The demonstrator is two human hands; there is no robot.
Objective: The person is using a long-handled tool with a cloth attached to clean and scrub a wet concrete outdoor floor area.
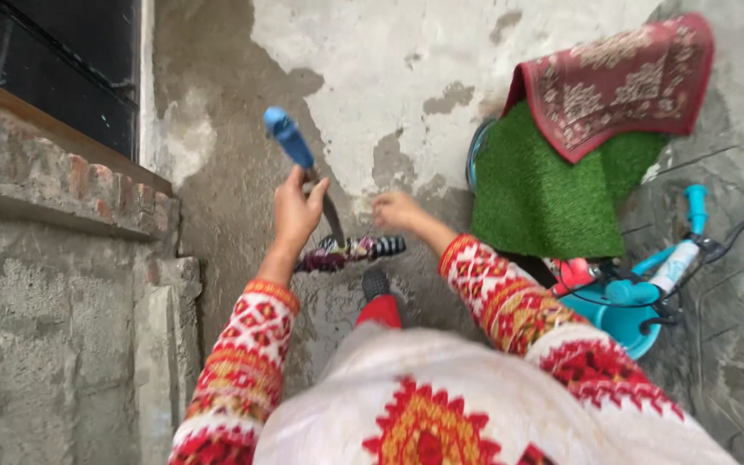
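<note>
Holding one blue-handled tool [299, 159] in a closed grip, the left hand [294, 211] is at 11 o'clock; the right hand [396, 209] is blurred, so its grip I cannot tell.

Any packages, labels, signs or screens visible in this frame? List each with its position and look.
None in view: no package, label, sign or screen.
The left hand holds a blue-handled tool before the bare plastered wall.
The right hand is blurred, near a striped cloth bundle.
</note>
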